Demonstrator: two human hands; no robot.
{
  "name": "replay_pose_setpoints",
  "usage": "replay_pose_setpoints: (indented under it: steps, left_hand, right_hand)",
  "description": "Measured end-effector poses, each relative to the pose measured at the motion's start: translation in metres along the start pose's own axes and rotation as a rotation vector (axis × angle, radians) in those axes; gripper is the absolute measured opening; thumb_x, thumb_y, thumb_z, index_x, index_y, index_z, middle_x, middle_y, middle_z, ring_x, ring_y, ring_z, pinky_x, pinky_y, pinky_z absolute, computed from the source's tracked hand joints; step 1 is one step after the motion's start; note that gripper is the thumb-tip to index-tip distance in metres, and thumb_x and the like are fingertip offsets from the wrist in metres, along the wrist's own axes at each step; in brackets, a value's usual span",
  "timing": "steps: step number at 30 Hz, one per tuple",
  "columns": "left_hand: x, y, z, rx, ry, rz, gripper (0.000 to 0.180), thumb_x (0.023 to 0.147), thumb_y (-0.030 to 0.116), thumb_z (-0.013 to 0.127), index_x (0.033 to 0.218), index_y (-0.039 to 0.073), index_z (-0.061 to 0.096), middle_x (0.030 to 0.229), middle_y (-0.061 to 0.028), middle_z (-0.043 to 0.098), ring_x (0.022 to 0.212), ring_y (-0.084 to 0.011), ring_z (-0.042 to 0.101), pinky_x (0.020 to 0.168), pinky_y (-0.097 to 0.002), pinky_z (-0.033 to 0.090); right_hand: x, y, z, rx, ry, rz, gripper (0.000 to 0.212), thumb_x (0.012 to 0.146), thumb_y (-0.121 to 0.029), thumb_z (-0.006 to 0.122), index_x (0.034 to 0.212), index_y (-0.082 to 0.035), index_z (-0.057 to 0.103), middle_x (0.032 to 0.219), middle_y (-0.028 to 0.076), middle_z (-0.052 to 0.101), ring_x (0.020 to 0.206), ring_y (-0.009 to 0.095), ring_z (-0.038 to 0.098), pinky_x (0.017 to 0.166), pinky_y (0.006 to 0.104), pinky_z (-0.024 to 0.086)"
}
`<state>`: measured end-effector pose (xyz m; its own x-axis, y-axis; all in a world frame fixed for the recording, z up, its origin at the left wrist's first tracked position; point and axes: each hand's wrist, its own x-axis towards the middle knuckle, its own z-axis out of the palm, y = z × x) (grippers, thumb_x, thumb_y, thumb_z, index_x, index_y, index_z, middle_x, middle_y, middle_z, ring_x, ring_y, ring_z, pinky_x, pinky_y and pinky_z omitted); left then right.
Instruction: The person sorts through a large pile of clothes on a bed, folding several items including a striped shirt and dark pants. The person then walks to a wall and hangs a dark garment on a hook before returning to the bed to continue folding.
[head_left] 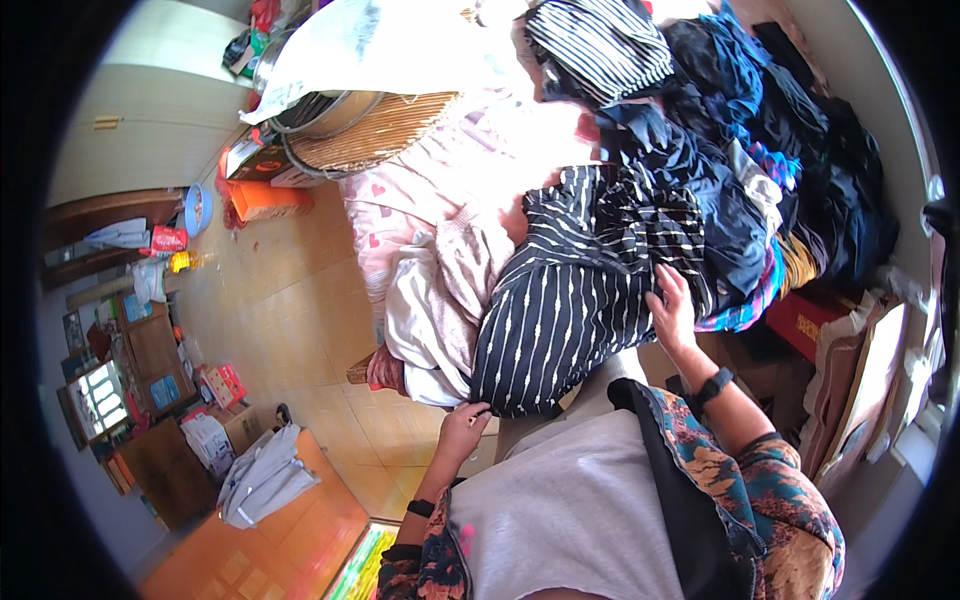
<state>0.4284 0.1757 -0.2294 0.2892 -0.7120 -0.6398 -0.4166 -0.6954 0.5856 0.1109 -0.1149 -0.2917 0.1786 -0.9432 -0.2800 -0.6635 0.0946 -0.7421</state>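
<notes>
A black garment with wavy white stripes (560, 300) lies spread over the near edge of the bed, its upper part bunched up. My left hand (463, 432) is closed on the garment's lower left corner, pinching the cloth. On its right side my right hand (673, 312) lies with fingers stretched out and apart, touching the fabric. Left of the garment are a white cloth (425, 310) and a pale pinkish knit piece (470, 255). A heap of dark blue clothes (690, 180) adjoins it on the right.
Behind lie a folded black-and-white striped garment (605, 50) and pink heart-print bedding (375, 212). A round woven tray (385, 130) is at the back left. An orange box (268, 200) and a blue basin (197, 210) are further left. Grey clothing (265, 480) rests on a wooden door-like surface (270, 540).
</notes>
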Motion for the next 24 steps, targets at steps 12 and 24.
replay_pose_setpoints:
  steps: [12,24]
  left_hand:
    - [-0.003,0.008,-0.018,0.177,-0.109,0.219,0.029,0.072,0.005,0.073,0.101,0.005,0.067,0.089,-0.0121,0.063,0.069,-0.0273,0.061,0.063,-0.0357,0.048]
    - [-0.017,0.037,-0.04,0.186,-0.11,0.226,0.02,0.075,-0.007,0.066,0.095,-0.001,0.065,0.083,-0.0087,0.063,0.079,-0.0166,0.062,0.072,-0.0273,0.048]
  right_hand:
    - [-0.098,0.122,0.034,0.776,0.07,0.507,0.08,0.064,0.002,0.066,0.137,-0.008,0.036,0.137,0.013,0.045,0.128,0.027,0.041,0.104,0.0385,0.037]
    - [-0.113,0.111,0.037,0.943,-0.038,0.607,0.018,0.074,-0.019,0.061,0.09,-0.021,0.053,0.085,-0.01,0.048,0.081,0.005,0.043,0.078,0.028,0.033]
